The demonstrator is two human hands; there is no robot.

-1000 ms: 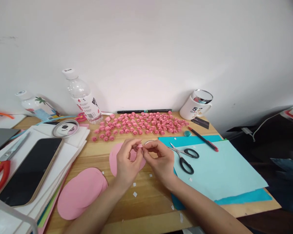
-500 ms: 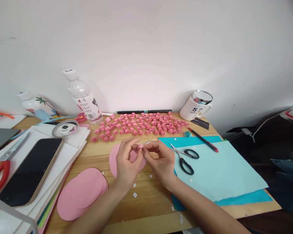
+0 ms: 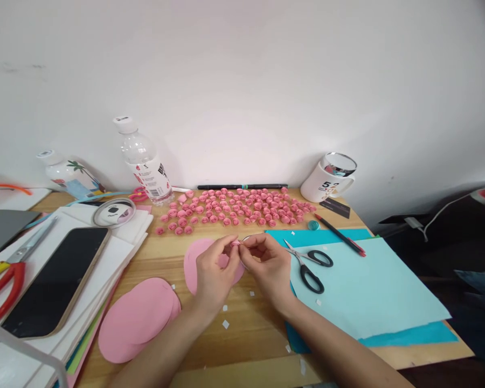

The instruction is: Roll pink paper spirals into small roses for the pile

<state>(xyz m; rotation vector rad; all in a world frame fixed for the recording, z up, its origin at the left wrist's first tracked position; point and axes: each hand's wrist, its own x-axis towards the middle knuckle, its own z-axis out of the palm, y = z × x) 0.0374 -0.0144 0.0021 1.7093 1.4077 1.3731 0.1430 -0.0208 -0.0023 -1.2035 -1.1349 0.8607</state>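
Between my fingertips is a small pink paper roll (image 3: 235,243), mostly covered by the fingers. My left hand (image 3: 216,269) pinches it from the left, and my right hand (image 3: 267,264) pinches its right side. Beneath the hands lie pink paper circles (image 3: 192,264), partly hidden by the left hand. A further stack of pink paper circles (image 3: 135,318) rests left of my left forearm. Beyond the hands, many small pink paper roses (image 3: 226,207) are spread over the wooden table (image 3: 242,345).
Black-handled scissors (image 3: 311,267) lie on light blue paper (image 3: 367,285) at right. A mug (image 3: 327,178) and a pen (image 3: 339,234) are behind. At left stand a plastic bottle (image 3: 147,167), a tape roll (image 3: 113,213), a phone (image 3: 59,280) on papers, and red-yellow scissors (image 3: 8,275).
The whole view has shifted slightly, so things appear a little further right. Both hands still pinch the pink roll; my left fingers are drawn closer together around it.
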